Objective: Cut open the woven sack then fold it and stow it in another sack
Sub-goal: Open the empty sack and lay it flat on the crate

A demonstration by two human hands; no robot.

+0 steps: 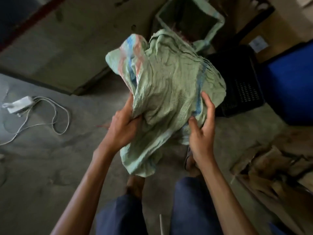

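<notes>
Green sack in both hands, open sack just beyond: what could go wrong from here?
1. The green sack is bunched loosely, not folded flat; it may spring open or snag on the open sack rim.
2. The left hand and right hand grip only its near edge, so the far part could flop aside onto the black crate.

Bare forearms, no sleeves, watch or rings on the left hand [124, 128] or right hand [202, 133]. Dark blue trousers [189, 206] cover both legs; the feet [135, 184] look bare.
</notes>
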